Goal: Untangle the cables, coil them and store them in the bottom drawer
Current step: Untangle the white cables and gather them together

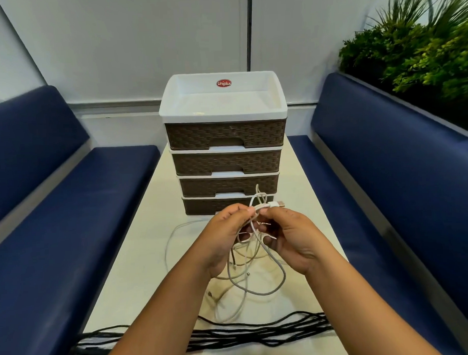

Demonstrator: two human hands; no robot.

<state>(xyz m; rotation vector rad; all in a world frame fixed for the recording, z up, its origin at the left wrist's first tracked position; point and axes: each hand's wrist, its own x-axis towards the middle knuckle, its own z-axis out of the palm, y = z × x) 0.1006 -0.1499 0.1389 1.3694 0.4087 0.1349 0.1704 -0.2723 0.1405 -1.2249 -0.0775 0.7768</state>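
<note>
A tangle of white cables (254, 269) hangs between both hands above the white table (140, 273). My left hand (224, 236) pinches the strands at the top of the tangle. My right hand (290, 239) grips the same bundle just below a white USB plug (277, 204) that sticks out to the right. Loose white loops trail down onto the table. A long black cable (259, 331) lies in flat strands across the near edge of the table. The drawer unit (227, 161) stands behind, its four brown drawers closed, the bottom drawer (202, 205) partly hidden by my hands.
Blue padded benches (69, 209) run along both sides of the narrow table. Green plants (422, 51) fill a planter behind the right bench. A white wall closes off the far end behind the drawer unit.
</note>
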